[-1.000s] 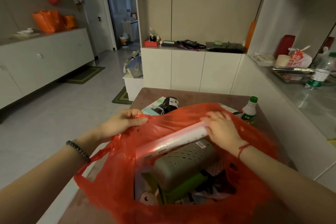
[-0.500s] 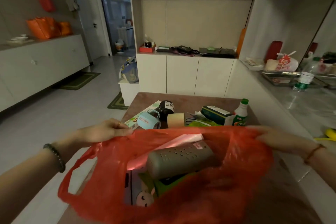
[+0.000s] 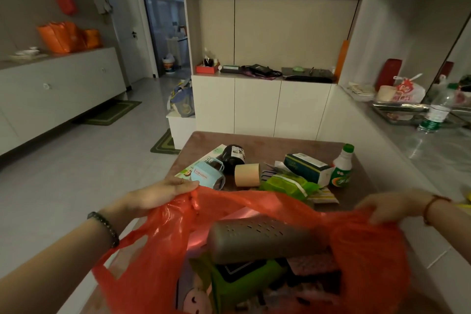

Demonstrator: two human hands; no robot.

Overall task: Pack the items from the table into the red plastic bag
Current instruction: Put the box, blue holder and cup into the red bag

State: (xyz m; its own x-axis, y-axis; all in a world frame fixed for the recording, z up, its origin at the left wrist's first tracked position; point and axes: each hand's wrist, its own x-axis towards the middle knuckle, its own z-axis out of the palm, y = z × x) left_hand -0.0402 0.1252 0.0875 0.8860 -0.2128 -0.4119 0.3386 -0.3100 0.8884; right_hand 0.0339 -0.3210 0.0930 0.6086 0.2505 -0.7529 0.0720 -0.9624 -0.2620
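Where the thin, crinkled film of the red plastic bag (image 3: pixel 369 262) stands open at the near end of the brown table (image 3: pixel 275 141), the left hand (image 3: pixel 163 192) pinches its rim on the left and the right hand (image 3: pixel 390 205) curls its fingers over the rim on the right, so the two hands are well apart and the mouth is stretched wide between them. Inside, a rounded grey case (image 3: pixel 260 239) dotted with small holes lies across a smooth green object (image 3: pixel 244 280). A pale pink strip behind the case is mostly covered, and the darker things beneath are too jumbled to name. Beyond the bag, on the matte tabletop, lie a light-blue mug (image 3: pixel 207 176) on its side, a dark jar (image 3: pixel 233 158), a cardboard roll (image 3: pixel 247 174), a glossy green soft packet (image 3: pixel 288 185), a dark green box (image 3: pixel 305 167) and an upright white bottle (image 3: pixel 341 168) with a green cap. A flat printed box (image 3: pixel 201 163) is partly under the mug. The right hand is blurred, and the bottom of the bag is cut off by the frame.
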